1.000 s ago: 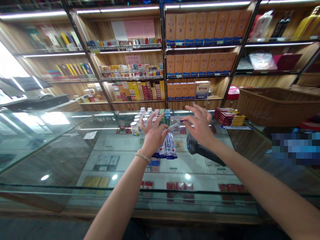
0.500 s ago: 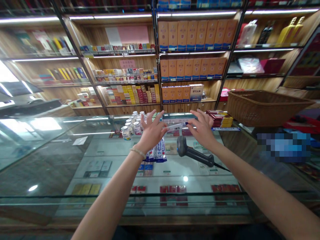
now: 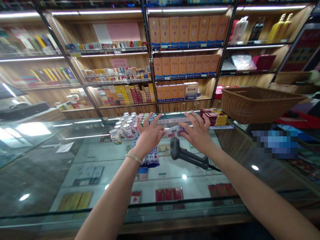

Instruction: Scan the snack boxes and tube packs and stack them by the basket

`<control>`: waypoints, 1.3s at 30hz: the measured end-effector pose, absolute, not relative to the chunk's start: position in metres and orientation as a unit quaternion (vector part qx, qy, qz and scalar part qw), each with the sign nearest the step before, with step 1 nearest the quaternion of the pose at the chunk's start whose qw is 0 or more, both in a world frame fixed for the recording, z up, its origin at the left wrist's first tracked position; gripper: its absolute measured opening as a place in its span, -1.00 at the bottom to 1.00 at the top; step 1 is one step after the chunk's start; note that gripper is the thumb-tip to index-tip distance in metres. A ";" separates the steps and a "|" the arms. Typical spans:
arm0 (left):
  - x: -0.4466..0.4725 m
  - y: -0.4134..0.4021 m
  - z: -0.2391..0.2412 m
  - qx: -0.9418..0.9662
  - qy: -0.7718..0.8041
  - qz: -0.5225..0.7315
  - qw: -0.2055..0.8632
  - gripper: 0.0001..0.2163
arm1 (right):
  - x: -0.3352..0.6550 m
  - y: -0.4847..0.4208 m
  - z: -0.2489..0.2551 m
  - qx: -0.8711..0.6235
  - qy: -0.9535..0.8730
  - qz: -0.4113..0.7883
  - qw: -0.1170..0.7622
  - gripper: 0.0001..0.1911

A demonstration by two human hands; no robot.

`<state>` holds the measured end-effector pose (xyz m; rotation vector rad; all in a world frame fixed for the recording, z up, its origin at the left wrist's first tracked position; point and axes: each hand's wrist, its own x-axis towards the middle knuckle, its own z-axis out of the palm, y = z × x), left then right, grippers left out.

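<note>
My left hand (image 3: pixel 148 135) and my right hand (image 3: pixel 198 132) are raised over the back of the glass counter (image 3: pixel 82 150). Between them is a slim white packet (image 3: pixel 172 130), pinched at its ends by my left thumb and by my right thumb and fingers. The other fingers of both hands are spread. Blue-and-white packets (image 3: pixel 151 159) lie on the glass just below my left wrist. A black barcode scanner (image 3: pixel 186 154) lies on the counter under my right wrist.
Several small white bottles (image 3: pixel 121 128) stand on the counter left of my hands. A stack of red packs (image 3: pixel 213 116) and a wicker basket (image 3: pixel 260 103) are on the right. Shelves of orange boxes (image 3: pixel 185 65) and cigarette packs fill the back wall.
The view has swung right, so everything sits further left in the picture. My left fingers have spread wider around the packet. The scanner and the blue-and-white packets have stayed on the glass.
</note>
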<state>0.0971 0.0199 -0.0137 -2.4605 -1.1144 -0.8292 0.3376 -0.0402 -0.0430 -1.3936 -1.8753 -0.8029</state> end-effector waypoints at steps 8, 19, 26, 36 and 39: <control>0.100 0.013 -0.011 -0.876 -0.361 -0.284 0.148 -0.84 | 0.340 -0.039 -0.047 -0.530 -0.720 -0.314 0.320 -0.77; 0.099 0.001 -0.013 -0.856 -0.362 -0.318 0.189 -0.66 | 0.342 -0.044 -0.044 -0.553 -0.699 -0.292 0.348 -0.77; 0.097 0.000 -0.017 -0.837 -0.373 -0.346 0.201 -0.77 | 0.343 -0.046 -0.044 -0.556 -0.694 -0.284 0.359 -0.77; 0.097 0.002 -0.021 -0.829 -0.377 -0.364 0.197 -0.84 | 0.341 -0.048 -0.046 -0.567 -0.691 -0.277 0.352 -0.64; 0.090 0.009 -0.022 -0.816 -0.393 -0.378 0.191 -0.85 | 0.340 -0.047 -0.045 -0.574 -0.686 -0.268 0.358 -0.44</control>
